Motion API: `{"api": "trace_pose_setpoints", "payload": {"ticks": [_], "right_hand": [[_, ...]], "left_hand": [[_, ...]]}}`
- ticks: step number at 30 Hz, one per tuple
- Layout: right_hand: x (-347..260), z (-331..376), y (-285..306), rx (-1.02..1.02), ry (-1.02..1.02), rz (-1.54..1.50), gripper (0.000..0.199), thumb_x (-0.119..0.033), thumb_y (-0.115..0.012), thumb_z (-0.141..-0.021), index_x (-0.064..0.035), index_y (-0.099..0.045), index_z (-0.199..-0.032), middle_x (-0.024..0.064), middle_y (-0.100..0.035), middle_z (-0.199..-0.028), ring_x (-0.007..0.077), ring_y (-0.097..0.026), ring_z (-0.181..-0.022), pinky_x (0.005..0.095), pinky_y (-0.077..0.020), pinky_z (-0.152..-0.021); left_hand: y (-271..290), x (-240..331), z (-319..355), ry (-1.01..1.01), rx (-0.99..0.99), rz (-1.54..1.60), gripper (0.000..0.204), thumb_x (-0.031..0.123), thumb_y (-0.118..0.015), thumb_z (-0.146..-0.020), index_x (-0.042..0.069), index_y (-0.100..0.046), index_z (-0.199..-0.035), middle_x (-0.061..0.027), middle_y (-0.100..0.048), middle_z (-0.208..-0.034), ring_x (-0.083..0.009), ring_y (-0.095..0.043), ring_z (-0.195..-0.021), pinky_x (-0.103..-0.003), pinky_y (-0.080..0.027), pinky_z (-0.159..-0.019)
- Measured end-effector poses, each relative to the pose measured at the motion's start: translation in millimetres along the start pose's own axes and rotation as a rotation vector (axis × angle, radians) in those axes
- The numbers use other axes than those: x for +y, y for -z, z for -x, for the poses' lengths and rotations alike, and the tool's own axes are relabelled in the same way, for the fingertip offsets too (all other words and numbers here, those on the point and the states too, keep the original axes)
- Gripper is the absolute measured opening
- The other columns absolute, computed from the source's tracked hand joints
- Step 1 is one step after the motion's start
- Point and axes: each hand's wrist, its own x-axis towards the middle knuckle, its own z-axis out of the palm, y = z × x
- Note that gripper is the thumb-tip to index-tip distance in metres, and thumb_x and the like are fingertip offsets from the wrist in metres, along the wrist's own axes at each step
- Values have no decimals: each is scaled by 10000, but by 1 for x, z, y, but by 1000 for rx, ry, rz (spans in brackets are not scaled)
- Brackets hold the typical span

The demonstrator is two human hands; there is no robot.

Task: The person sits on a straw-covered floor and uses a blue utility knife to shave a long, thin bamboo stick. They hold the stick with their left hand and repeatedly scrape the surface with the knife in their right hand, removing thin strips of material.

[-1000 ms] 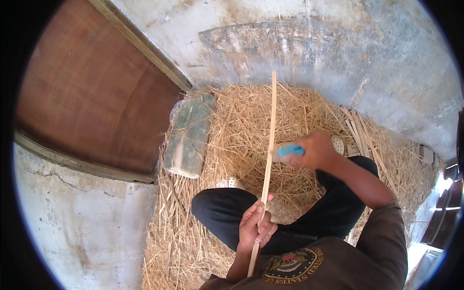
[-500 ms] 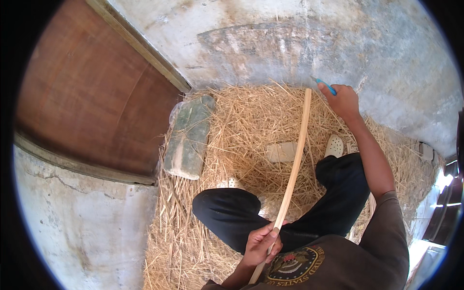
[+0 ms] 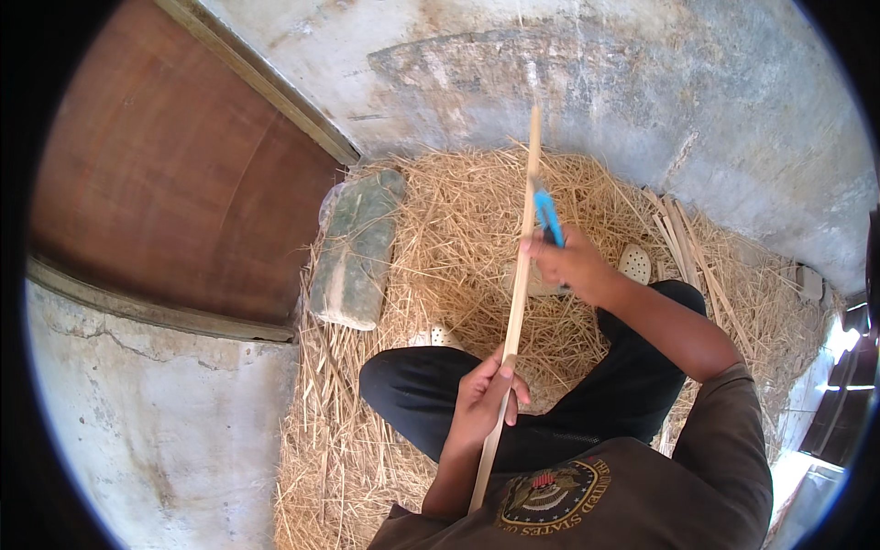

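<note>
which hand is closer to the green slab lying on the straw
Left. The left hand grips the lower part of the wooden strip, below and right of the green slab. The right hand, holding a blue knife, sits farther right, beyond the strip.

I log the stick (image 3: pixel 515 302) as pale tan, uniform along its length. Knife (image 3: pixel 547 218): bright blue. Straw (image 3: pixel 440 247): golden yellow, dry, finely streaked. Bag (image 3: pixel 356 249) at the straw's left edge: dull green under cloudy clear plastic. Trousers (image 3: pixel 431 394): black. Shirt (image 3: pixel 660 495): dark brown with a gold emblem. Door (image 3: pixel 174 174): reddish brown. Wall (image 3: pixel 642 82): mottled grey with pale patches.
</note>
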Motion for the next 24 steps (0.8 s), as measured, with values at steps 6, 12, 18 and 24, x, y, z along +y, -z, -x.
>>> {"api": "trace_pose_setpoints", "payload": {"ticks": [6, 12, 18, 24], "right_hand": [[-37, -35, 44, 228, 72, -257, 256, -293, -667, -908, -74, -568, -818, -76, -374, -534, 48, -356, -422, 235, -293, -413], [-39, -45, 73, 327, 87, -190, 294, -331, -621, -937, -37, -602, -924, -70, -390, -566, 44, -347, -439, 232, -287, -408], [-38, -22, 49, 285, 273, 407, 367, -394, -583, -940, -42, -605, -1038, -7, -484, -648, 128, -462, -546, 303, -387, -519], [2, 20, 13, -7, 540, 983, 332, -362, -642, -893, -41, -621, -976, 142, -608, -747, 272, -617, -660, 405, -451, -580]], "left_hand": [[15, -25, 48, 167, -253, -8, 441, 213, -374, -1043, 24, -332, -1439, -78, -630, -824, -70, -525, -538, -184, -435, -534], [16, -32, 72, 229, -182, 13, 442, 243, -384, -1038, 5, -377, -1410, -34, -542, -687, -60, -467, -506, -191, -392, -477], [16, -38, 45, -6, -26, 100, 442, 236, -365, -1044, -1, -377, -1416, 11, -445, -617, -29, -359, -433, -162, -317, -392], [17, -16, 21, -69, 85, 108, 441, 246, -348, -1051, -4, -385, -1413, 4, -438, -609, -41, -365, -430, -167, -316, -390]]}}
